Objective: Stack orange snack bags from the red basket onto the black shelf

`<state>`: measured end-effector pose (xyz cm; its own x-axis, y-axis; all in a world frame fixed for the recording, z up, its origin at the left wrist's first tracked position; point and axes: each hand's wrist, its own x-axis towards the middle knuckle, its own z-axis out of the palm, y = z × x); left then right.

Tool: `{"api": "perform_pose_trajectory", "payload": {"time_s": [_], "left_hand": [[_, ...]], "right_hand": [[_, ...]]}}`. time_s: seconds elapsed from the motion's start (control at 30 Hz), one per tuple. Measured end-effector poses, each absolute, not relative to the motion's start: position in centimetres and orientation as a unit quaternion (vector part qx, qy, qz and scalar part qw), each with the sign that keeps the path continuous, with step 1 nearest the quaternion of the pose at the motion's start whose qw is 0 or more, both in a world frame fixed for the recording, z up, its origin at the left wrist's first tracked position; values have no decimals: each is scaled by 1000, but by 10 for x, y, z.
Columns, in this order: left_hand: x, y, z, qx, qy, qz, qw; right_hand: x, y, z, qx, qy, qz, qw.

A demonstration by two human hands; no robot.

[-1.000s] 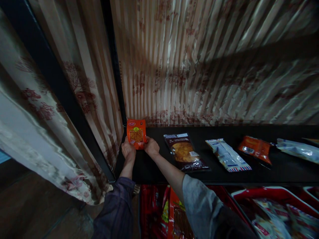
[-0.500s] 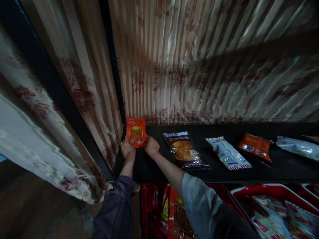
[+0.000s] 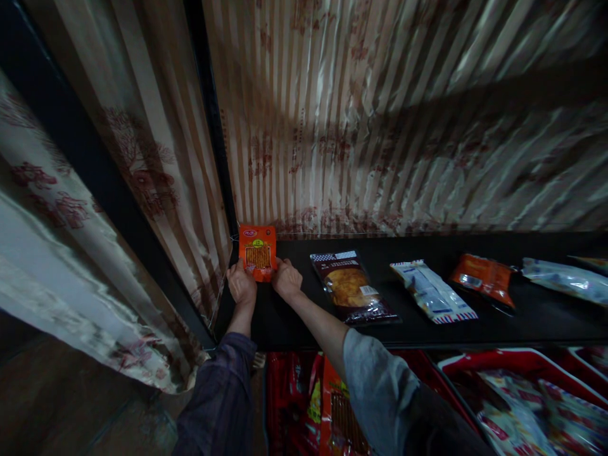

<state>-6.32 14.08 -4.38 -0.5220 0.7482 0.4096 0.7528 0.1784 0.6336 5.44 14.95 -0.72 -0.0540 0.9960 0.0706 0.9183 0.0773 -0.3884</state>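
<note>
An orange snack packet [image 3: 258,252] stands tilted up at the back left corner of the black shelf [image 3: 285,326], its printed front facing me. My left hand [image 3: 242,282] grips its lower left edge, fingers closed. On its lower right edge my right hand [image 3: 287,278] is closed as well. The fingertips behind the packet are hidden. To the right of my right hand lies a brown snack bag [image 3: 352,286] with a clear window and a white label.
Farther right on the shelf lie a white-and-blue packet [image 3: 433,291], an orange packet [image 3: 483,280] and a pale packet [image 3: 572,278]. Striped curtains [image 3: 332,126] hang behind, and a black post [image 3: 211,114] rises at the corner. Below, red-rimmed bins [image 3: 503,358] hold more packets.
The view has shifted very slightly. Both hands keep their hold on the orange packet, which has barely moved.
</note>
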Motion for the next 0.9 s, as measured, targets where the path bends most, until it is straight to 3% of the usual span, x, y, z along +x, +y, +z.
{"api": "perform_pose_trajectory", "payload": {"time_s": [0.9], "left_hand": [[-62,143,-48,-495,-761,-418,-29]], "right_hand": [[48,151,-9,-688,-699,123,151]]}}
